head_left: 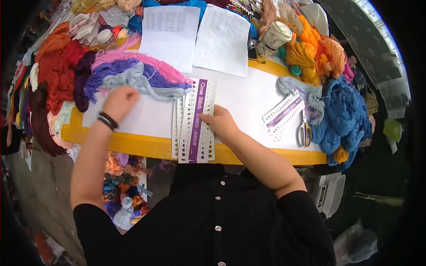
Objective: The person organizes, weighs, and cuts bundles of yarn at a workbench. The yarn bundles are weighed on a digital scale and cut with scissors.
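Note:
My right hand point(222, 125) grips a small stack of white cross-stitch thread cards point(196, 119) with punched holes and a purple stripe, thumb on top. Pink thread point(146, 60), violet thread point(111, 72) and pale blue thread point(137, 79) fan out leftward from the upper end of the cards. At the near side of the pale blue strands is my left hand point(122, 104), its fingers curled closed and slightly blurred; whatever they hold is hidden. A dark band circles that wrist.
Printed sheets point(171, 33) lie at the back beside a lidded paper cup point(274, 39). To the right are another thread card point(284, 113), scissors point(304, 133) and blue skeins point(344, 115). Red skeins point(60, 68) hang over the left edge. Yellow tape point(133, 141) borders the table.

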Demonstrator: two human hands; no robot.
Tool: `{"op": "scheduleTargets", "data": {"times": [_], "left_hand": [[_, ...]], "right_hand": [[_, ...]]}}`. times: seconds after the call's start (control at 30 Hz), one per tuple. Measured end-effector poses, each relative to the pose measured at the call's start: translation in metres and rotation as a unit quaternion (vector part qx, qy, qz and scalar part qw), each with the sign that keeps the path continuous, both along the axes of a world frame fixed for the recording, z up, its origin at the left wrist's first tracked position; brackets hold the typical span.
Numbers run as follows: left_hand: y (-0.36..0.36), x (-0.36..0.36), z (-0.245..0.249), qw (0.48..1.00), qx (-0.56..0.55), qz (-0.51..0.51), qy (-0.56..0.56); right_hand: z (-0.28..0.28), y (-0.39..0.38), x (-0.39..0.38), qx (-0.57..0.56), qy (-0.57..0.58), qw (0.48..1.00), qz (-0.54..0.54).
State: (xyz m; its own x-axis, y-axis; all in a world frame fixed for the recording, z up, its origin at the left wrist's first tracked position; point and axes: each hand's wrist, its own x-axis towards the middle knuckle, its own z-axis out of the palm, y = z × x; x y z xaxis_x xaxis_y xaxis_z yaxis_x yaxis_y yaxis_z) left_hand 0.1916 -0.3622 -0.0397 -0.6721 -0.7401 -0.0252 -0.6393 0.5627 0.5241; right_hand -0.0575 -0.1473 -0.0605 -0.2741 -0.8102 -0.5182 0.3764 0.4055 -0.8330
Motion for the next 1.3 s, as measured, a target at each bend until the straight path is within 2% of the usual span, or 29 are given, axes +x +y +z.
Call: {"op": "scheduleTargets", "data": {"times": [0.03,0.07,0.17,0.23,0.27,0.33,0.43,0.47,0.6,0.73,0.9,0.97,1.03,1.07,1.13,1.17,1.27,1.3], "left_hand": [[0.033,-0.014,-0.003,0.999,-0.015,0.007,0.034],[0.054,-0.02,-0.017,0.994,-0.043,-0.046,0.091],[0.101,-0.042,-0.031,0.979,-0.117,-0.117,0.12],[0.113,-0.05,-0.037,0.969,-0.153,-0.133,0.138],[0.113,-0.049,-0.038,0.97,-0.15,-0.132,0.14],[0.113,-0.048,-0.039,0.97,-0.152,-0.132,0.134],[0.114,-0.047,-0.039,0.969,-0.164,-0.145,0.114],[0.116,-0.046,-0.04,0.97,-0.162,-0.143,0.113],[0.118,-0.048,-0.042,0.97,-0.17,-0.135,0.106],[0.119,-0.047,-0.037,0.972,-0.167,-0.132,0.103],[0.118,-0.063,-0.03,0.978,-0.148,-0.112,0.099],[0.119,-0.07,-0.029,0.98,-0.154,-0.116,0.049],[0.12,-0.071,-0.034,0.975,-0.186,-0.118,0.025],[0.12,-0.071,-0.036,0.97,-0.207,-0.124,0.031],[0.121,-0.072,-0.039,0.964,-0.228,-0.129,0.038],[0.121,-0.074,-0.039,0.964,-0.229,-0.132,0.042],[0.122,-0.077,-0.042,0.961,-0.231,-0.146,0.048],[0.123,-0.077,-0.043,0.959,-0.235,-0.153,0.049]], "right_hand": [[-0.005,0.001,0.001,0.004,0.0,1.0,-0.002],[-0.01,0.002,0.002,0.006,0.028,1.0,-0.005],[-0.01,0.003,0.003,0.007,0.061,0.998,-0.015],[0.0,0.003,-0.003,0.053,0.197,0.978,0.049],[0.0,0.002,-0.007,0.056,0.198,0.977,0.05],[0.004,0.001,-0.012,0.046,0.086,0.995,0.035],[0.018,0.002,-0.025,-0.046,-0.004,0.999,0.005],[0.024,0.001,-0.028,-0.036,-0.029,0.999,-0.009],[0.021,0.001,-0.02,0.074,0.04,0.996,0.011],[0.004,0.0,-0.021,0.04,0.045,0.998,0.009],[-0.005,-0.001,-0.025,0.051,0.065,0.996,0.025],[-0.003,-0.001,-0.025,0.044,0.07,0.996,0.029],[0.011,0.0,-0.026,0.102,0.256,0.958,0.084],[0.006,0.001,-0.029,0.103,0.256,0.958,0.084],[0.007,0.001,-0.03,-0.02,0.229,0.973,0.0],[0.013,0.005,-0.035,-0.037,0.12,0.992,-0.014],[0.01,0.006,-0.035,-0.048,0.06,0.996,-0.047],[0.011,0.007,-0.033,-0.017,0.093,0.995,-0.039]]}}
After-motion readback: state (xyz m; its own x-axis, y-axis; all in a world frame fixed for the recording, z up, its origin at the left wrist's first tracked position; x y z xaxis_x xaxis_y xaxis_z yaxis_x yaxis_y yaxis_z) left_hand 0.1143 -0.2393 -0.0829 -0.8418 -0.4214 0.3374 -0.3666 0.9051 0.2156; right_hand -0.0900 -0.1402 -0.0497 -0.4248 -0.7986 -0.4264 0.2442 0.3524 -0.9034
